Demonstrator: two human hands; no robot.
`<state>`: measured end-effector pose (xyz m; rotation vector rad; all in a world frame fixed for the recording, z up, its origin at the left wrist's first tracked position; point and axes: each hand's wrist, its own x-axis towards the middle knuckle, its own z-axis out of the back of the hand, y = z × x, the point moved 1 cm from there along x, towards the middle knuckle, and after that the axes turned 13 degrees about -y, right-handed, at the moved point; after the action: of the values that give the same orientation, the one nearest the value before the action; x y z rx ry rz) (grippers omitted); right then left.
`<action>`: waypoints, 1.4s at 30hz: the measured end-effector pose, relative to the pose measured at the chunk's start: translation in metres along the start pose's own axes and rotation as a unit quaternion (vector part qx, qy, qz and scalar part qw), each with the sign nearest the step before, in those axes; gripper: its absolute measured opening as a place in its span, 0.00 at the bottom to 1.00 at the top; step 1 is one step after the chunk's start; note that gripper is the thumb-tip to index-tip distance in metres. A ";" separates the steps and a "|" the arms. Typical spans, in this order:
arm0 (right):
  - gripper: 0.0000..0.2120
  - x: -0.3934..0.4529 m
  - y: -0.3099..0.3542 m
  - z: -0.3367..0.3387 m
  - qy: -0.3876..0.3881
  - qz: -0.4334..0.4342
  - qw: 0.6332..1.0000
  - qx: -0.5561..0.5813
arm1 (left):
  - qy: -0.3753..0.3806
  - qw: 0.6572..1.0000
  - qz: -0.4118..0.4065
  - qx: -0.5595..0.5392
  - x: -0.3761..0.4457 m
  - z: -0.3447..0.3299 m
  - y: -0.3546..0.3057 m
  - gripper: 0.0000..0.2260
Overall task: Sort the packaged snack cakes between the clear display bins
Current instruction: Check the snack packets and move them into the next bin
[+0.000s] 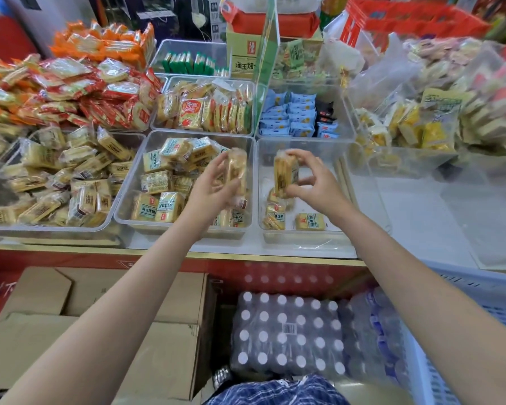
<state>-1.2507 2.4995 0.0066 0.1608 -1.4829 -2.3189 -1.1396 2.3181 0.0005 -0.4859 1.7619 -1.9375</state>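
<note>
Left hand is gripping one snack cake above the crowded middle bin. Right hand is pinching a second cake over the right bin, where a few packets are lying. Both bins are sitting side by side on the tabletop.

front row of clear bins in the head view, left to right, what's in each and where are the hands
Heaped left bin → full middle bin, left hand holding a snack cake → nearly empty right bin, right hand holding a second cake.
</note>
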 end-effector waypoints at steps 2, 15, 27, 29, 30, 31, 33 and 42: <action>0.25 0.001 0.003 0.001 0.017 -0.097 0.989 0.106 | -0.002 0.979 0.131 -0.158 0.000 0.000 -0.002 0.23; 0.23 -0.001 0.018 -0.002 0.043 -0.090 0.984 0.149 | 0.082 0.941 0.210 -0.251 -0.001 -0.017 -0.020 0.26; 0.26 0.001 0.022 0.002 0.057 -0.125 0.954 0.265 | 0.070 0.929 0.216 -0.292 0.001 -0.008 -0.007 0.20; 0.26 0.002 0.021 0.003 0.062 -0.124 0.951 0.277 | 0.072 0.928 0.217 -0.296 0.001 -0.006 -0.006 0.20; 0.26 0.002 0.020 0.003 0.066 -0.123 0.950 0.280 | 0.073 0.927 0.217 -0.296 0.001 -0.006 -0.006 0.20; 0.26 0.002 0.019 0.003 0.071 -0.122 0.948 0.284 | 0.073 0.928 0.216 -0.295 0.002 -0.005 -0.006 0.20; 0.26 0.001 0.017 0.004 0.080 -0.121 0.945 0.293 | 0.072 0.932 0.209 -0.286 0.002 -0.004 -0.005 0.20; 0.23 0.001 0.011 0.005 0.032 -0.135 0.940 0.312 | 0.065 0.948 0.187 -0.250 0.000 -0.006 -0.004 0.16</action>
<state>-1.2501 2.4991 0.0190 0.6349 -2.2302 -1.9144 -1.1437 2.3233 0.0043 -0.1655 2.2474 -1.2835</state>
